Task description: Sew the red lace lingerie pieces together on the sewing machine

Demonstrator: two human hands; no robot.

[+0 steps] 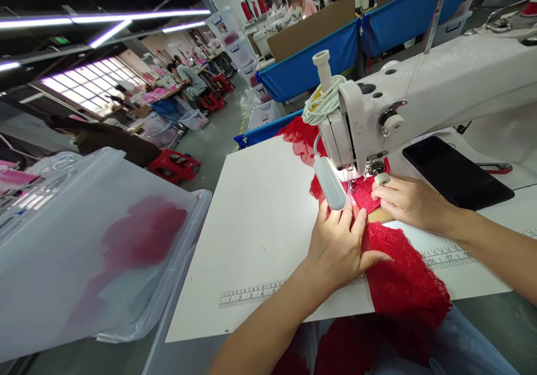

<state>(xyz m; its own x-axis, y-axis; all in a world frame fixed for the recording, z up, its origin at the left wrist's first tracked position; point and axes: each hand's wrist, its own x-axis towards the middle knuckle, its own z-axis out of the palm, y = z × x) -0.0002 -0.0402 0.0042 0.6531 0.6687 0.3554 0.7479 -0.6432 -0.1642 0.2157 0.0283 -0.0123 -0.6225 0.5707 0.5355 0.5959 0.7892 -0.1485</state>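
Note:
Red lace fabric (405, 274) runs from under the needle of a white sewing machine (419, 92), across the table and over its front edge. My left hand (335, 247) lies flat on the fabric just in front of the presser foot, fingers stretched and thumb spread to the right. A small grey lamp (330, 183) hides some of its fingertips from view. To the right of the needle, my right hand (409, 200) has thumb and fingers closed on the edge of the lace. More sheer red fabric (304, 140) bunches behind the machine head.
A black phone (457, 172) lies on the machine bed beside my right forearm. The white table (255, 218) carries a printed ruler along its front. At the left stands a translucent bin (84, 257) with red fabric inside. Blue cloth hangs behind; other people sit at workstations farther off.

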